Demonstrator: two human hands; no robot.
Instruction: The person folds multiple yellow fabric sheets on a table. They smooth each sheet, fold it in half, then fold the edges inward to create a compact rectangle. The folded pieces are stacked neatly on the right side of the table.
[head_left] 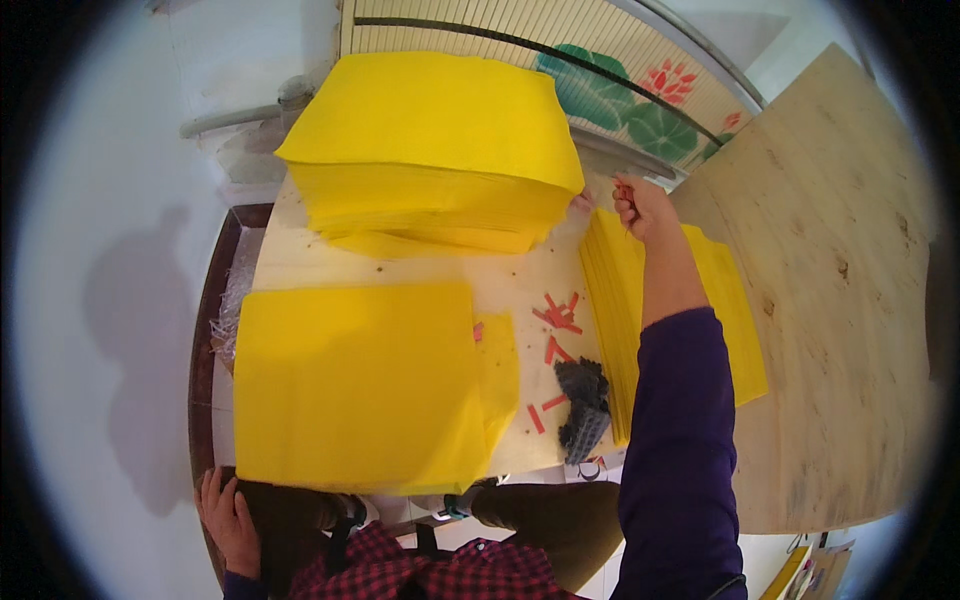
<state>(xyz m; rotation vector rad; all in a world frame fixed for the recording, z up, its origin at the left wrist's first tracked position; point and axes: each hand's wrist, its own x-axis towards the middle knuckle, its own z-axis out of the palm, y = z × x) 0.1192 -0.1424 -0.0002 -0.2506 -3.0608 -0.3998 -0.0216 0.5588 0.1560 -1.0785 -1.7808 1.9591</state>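
My right hand (642, 208) is closed above the far end of a yellow sheet stack (725, 320) on the right. Something small and red shows at its fingertips, similar in colour to the loose red strips (560, 315) on the table; its exact shape cannot be made out. My left hand (230, 520) is low at the left, fingers stretched out and holding nothing, by the near left corner of a flat yellow sheet pile (355, 385). A scrap of yellow sheet (497, 370) sticks out from that pile's right side, with a bit of red beside it.
A tall stack of yellow sheets (430, 120) stands at the back of the pale wooden table (400, 268). A dark grey, ridged object (585, 408) lies near the front edge. A large wooden board (830, 300) fills the right. Behind is a slatted panel with painted flowers (625, 95).
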